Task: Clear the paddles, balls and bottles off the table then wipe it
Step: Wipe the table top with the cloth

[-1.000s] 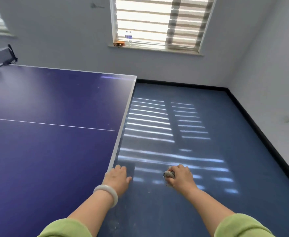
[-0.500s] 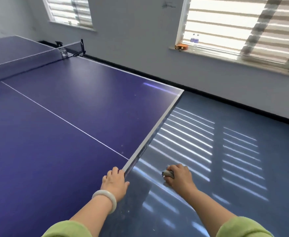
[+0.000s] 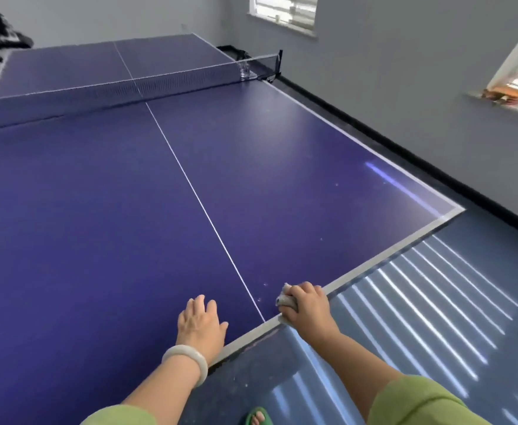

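The blue table-tennis table (image 3: 104,228) fills the left and middle of the view, its top bare on this half. My left hand (image 3: 201,325) lies flat on the table near its end edge, fingers spread, a pale bangle on the wrist. My right hand (image 3: 308,305) is closed around a crumpled grey cloth (image 3: 285,299) and presses it onto the table at the end edge, just right of the white centre line. Orange paddles (image 3: 286,95) lie on the window sill at the far right.
The net (image 3: 128,87) spans the table's middle. A dark object (image 3: 0,38) sits beyond the far left corner. Blue floor with sunlight stripes (image 3: 435,302) lies right of the table, bounded by a grey wall with black skirting. My green sandal (image 3: 257,417) shows below.
The view has swung left onto the table. My left hand moved from the edge onto the tabletop, and my right hand brought the cloth from over the floor onto the table's end edge.
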Available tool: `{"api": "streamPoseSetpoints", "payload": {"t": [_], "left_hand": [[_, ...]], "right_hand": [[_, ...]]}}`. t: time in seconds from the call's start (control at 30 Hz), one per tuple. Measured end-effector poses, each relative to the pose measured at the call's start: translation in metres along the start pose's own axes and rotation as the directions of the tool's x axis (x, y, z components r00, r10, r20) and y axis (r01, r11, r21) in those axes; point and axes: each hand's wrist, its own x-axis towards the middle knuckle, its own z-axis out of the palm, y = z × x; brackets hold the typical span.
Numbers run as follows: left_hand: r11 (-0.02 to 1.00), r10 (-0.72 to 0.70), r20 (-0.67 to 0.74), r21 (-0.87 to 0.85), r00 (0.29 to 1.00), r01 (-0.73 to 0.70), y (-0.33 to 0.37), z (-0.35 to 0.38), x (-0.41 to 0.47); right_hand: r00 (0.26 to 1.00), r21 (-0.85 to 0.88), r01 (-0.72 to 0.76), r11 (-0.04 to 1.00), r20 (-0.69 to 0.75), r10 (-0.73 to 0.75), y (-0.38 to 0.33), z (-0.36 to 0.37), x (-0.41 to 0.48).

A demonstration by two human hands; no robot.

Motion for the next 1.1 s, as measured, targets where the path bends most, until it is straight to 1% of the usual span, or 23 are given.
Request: {"api": "streamPoseSetpoints", "payload": {"t": [0.1,0.17,0.27,0.33,0.43,0.53,0.63,0.7,0.73,0.77,0.8,0.87,0.9,0.93,1.0,1.1], "left_hand": [[0.996,-0.088,-0.022,-0.031,0.996,0.087,-0.005,0.001,0.026],[0.988,-0.147,-0.027,-0.056,0.989,0.145,-0.008,0.004,0.038],[0.970,-0.229,0.001,-0.085,0.974,0.228,-0.014,0.011,0.045],[0.963,-0.255,-0.002,-0.087,0.967,0.254,-0.019,0.016,0.047],[0.955,-0.285,-0.028,-0.096,0.958,0.281,-0.026,0.022,0.052],[0.948,-0.307,-0.057,-0.105,0.950,0.300,-0.030,0.030,0.056],[0.941,-0.322,-0.098,-0.142,0.942,0.307,-0.028,0.044,0.058],[0.938,-0.334,-0.131,-0.144,0.934,0.315,-0.027,0.052,0.059],[0.939,-0.335,-0.153,-0.132,0.930,0.317,-0.027,0.056,0.060],[0.939,-0.339,-0.169,-0.125,0.925,0.321,-0.027,0.057,0.060],[0.939,-0.339,-0.182,-0.121,0.923,0.321,-0.027,0.059,0.060],[0.939,-0.343,-0.210,-0.110,0.916,0.326,-0.026,0.061,0.060],[0.937,-0.347,-0.217,-0.110,0.913,0.330,-0.025,0.062,0.060],[0.937,-0.347,-0.221,-0.115,0.911,0.329,-0.025,0.064,0.059],[0.936,-0.350,-0.236,-0.121,0.907,0.330,-0.025,0.066,0.059],[0.937,-0.349,-0.260,-0.131,0.900,0.325,-0.024,0.066,0.060]], "right_hand": [[0.998,0.017,0.066,0.998,0.001,-0.066,-0.008,0.013,0.024],[0.993,-0.001,0.116,0.993,0.025,-0.116,-0.011,0.023,0.032],[0.980,-0.079,0.149,0.986,0.143,-0.137,-0.006,0.036,0.033],[0.968,-0.141,0.198,0.970,0.184,-0.170,0.002,0.042,0.034],[0.930,-0.202,0.346,0.916,0.201,-0.307,0.011,0.048,0.042],[0.862,-0.276,0.491,0.826,0.289,-0.416,0.016,0.060,0.050],[0.823,-0.307,0.561,0.769,0.305,-0.479,0.017,0.070,0.068],[0.803,-0.330,0.591,0.736,0.325,-0.499,0.014,0.071,0.097],[0.808,-0.339,0.584,0.737,0.323,-0.492,0.013,0.070,0.115],[0.834,-0.350,0.547,0.760,0.309,-0.457,0.012,0.068,0.135],[0.874,-0.368,0.478,0.797,0.285,-0.393,0.012,0.067,0.154],[0.949,-0.390,0.296,0.872,0.226,-0.221,0.010,0.065,0.179],[0.967,-0.381,0.227,0.896,0.198,-0.160,0.006,0.067,0.179],[0.975,-0.372,0.195,0.908,0.172,-0.139,0.002,0.071,0.170],[0.969,-0.344,0.233,0.909,0.155,-0.190,-0.008,0.080,0.130],[0.926,-0.318,0.368,0.874,0.213,-0.313,-0.016,0.090,0.086]]}}
